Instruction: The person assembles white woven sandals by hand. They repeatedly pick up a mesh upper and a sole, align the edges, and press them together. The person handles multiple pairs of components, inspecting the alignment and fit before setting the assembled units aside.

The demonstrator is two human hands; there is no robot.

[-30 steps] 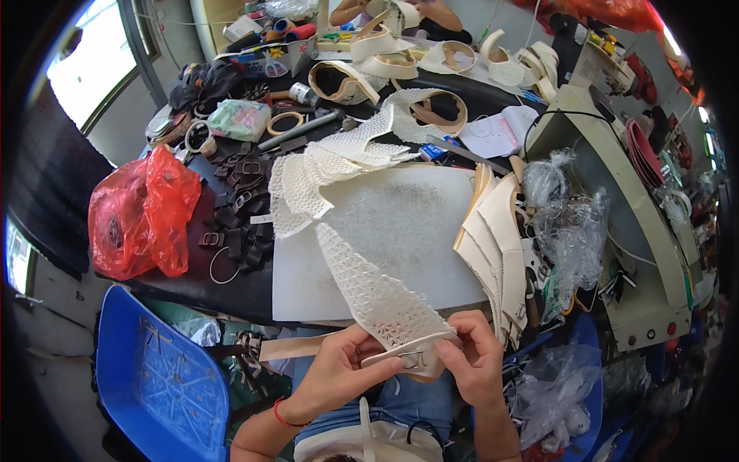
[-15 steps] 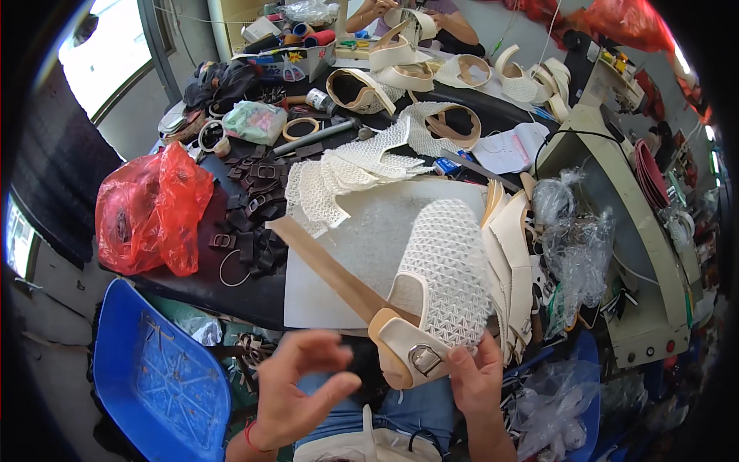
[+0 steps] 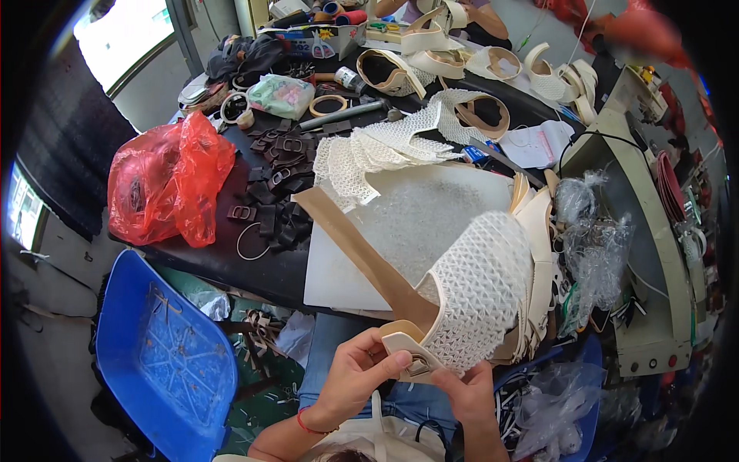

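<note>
Between my hands is a cream woven shoe upper (image 3: 485, 289) with a long tan strap (image 3: 358, 250) reaching up to the left. My left hand (image 3: 362, 373) pinches the strap end by its metal buckle (image 3: 418, 362), thumb on top. My right hand (image 3: 467, 387) grips the lower edge of the upper, just right of the buckle. The upper hangs over the near edge of a pale cutting board (image 3: 339, 269). Further back on the board lies a fanned stack of white woven pieces (image 3: 385, 154). A stack of cream strap pieces (image 3: 541, 262) stands right of the upper.
Dark buckled straps (image 3: 265, 204) and a red plastic bag (image 3: 169, 181) lie at the left. A blue plastic tub (image 3: 165, 369) stands lower left. To the right are clear plastic wrap (image 3: 593, 246) and a beige machine housing (image 3: 654, 254). Another person's arm (image 3: 485, 19) shows at the back.
My left hand has come from open in the air to take hold of the buckle end. The upper has tilted and shifted slightly right. The whole view has shifted.
</note>
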